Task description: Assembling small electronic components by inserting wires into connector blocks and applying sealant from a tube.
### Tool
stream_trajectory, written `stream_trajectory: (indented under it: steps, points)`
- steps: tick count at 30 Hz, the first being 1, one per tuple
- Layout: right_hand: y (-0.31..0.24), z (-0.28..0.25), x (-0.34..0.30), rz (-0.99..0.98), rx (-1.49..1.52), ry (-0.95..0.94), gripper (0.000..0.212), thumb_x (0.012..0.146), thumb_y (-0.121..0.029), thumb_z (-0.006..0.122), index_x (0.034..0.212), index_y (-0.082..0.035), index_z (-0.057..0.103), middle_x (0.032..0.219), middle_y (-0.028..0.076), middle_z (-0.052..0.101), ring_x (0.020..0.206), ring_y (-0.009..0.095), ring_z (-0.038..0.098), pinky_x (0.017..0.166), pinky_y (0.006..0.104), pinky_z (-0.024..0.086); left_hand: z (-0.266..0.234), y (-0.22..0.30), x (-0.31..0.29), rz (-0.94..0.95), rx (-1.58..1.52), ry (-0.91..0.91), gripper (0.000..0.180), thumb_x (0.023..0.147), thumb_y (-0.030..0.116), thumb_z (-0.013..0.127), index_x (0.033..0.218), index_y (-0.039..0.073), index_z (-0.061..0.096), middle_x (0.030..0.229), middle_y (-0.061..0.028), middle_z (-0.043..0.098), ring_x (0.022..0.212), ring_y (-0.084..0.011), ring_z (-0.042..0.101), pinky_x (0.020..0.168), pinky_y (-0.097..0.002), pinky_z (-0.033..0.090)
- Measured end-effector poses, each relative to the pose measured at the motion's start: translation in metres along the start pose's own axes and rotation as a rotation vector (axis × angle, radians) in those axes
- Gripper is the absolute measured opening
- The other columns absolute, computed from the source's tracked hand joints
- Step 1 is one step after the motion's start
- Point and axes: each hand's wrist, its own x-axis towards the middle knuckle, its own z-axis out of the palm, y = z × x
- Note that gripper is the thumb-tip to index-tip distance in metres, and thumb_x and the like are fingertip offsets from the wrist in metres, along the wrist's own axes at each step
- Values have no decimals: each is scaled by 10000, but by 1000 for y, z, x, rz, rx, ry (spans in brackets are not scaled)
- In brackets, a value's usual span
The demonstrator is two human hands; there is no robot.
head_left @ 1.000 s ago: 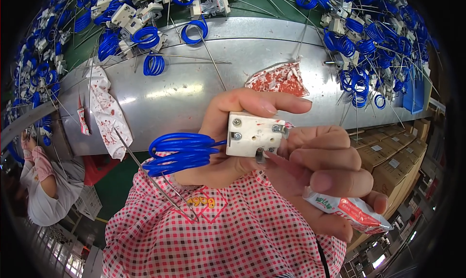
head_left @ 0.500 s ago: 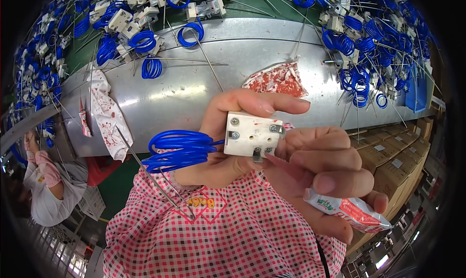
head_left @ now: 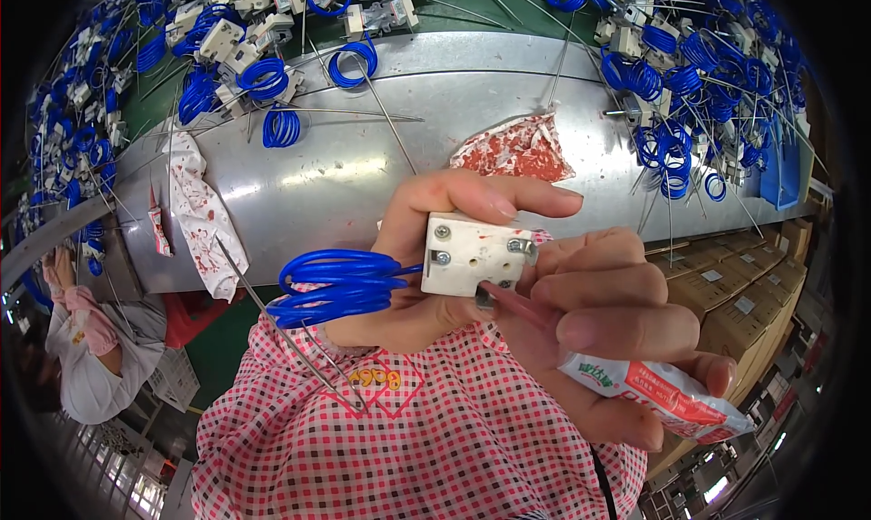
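My left hand (head_left: 435, 248) grips a small white block-shaped part (head_left: 474, 255) with screws on its face. A blue coiled tube (head_left: 337, 287) and a thin metal rod (head_left: 290, 334) trail from the part to the left. My right hand (head_left: 608, 325) holds a soft red and white tube of paste (head_left: 667, 395), whose red nozzle touches the lower edge of the white part. Both hands are close above my red checked sleeves.
A grey metal bench (head_left: 363, 166) carries red-stained cloths (head_left: 204, 216) and a red-smeared rag (head_left: 517, 148). Several white parts with blue coils (head_left: 263, 75) lie heaped at the back left and right (head_left: 671, 93). Cardboard boxes (head_left: 726, 293) stand right; another person (head_left: 86, 348) sits lower left.
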Motion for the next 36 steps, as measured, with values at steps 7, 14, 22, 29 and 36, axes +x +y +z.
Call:
stream_trajectory:
  steps: [7,14,22,29,36]
  points:
    - [-1,6,5,-9,-76,17,675,856,-589,186,1288,-77,273,716,61,455,463,134,405,468,280,423,4,0,2,-37,-21,14,427,814,294,586,1119,113,348,1206,-327,356,699,-201,570,580,-248,480]
    - [-19,-17,25,274,-160,-463,647,878,-537,199,1298,-48,257,713,74,498,442,135,414,464,279,414,7,1,-3,27,19,45,409,830,340,551,1101,101,361,1180,-360,357,728,-240,582,584,-256,487]
    - [-11,-1,14,209,-10,-142,566,903,-438,283,1306,-43,236,739,92,537,439,153,453,465,280,412,5,1,0,85,-136,-27,457,779,151,622,1127,21,356,1178,-313,395,1087,-301,467,844,-358,451]
    - [-7,-3,16,207,41,-121,581,901,-454,272,1307,-40,232,714,92,527,428,148,434,459,285,401,5,2,-1,73,-79,-51,457,773,129,627,1131,30,360,1191,-304,388,1075,-290,477,864,-357,437]
    - [-5,-5,16,197,77,-100,595,898,-470,261,1307,-38,228,689,92,518,417,143,415,453,289,390,6,1,2,16,-158,-28,455,785,154,617,1138,32,355,1188,-292,395,1102,-314,456,862,-368,432]
